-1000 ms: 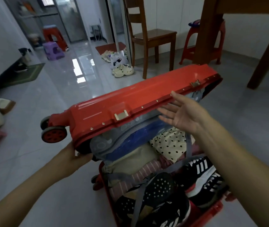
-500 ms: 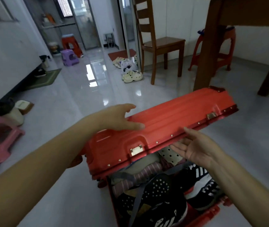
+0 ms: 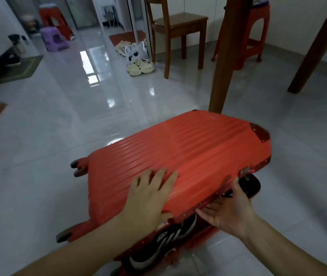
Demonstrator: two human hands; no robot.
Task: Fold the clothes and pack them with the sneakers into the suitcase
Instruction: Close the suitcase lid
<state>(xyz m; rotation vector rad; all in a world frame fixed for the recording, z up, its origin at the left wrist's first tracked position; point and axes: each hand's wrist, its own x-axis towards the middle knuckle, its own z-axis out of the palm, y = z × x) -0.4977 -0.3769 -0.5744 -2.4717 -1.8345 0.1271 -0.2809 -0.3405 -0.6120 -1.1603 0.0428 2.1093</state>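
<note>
Red suitcase (image 3: 178,154) on the floor (image 3: 99,116), lid nearly down: L hand (image 3: 150,196) presses it flat w/ grip spread, R hand (image 3: 228,212) w/ straight, unclenched fingers under the near rim, prob. to tuck black sneakers (image 3: 170,236) inside.

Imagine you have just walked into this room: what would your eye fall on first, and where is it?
The bright red suitcase comes first, lying low in the middle on the shiny grey floor and almost shut. The left hand lies flat on top of it, the right hand is at its front edge, and a black and white sneaker shows in the gap below. A wooden chair stands behind.
</note>
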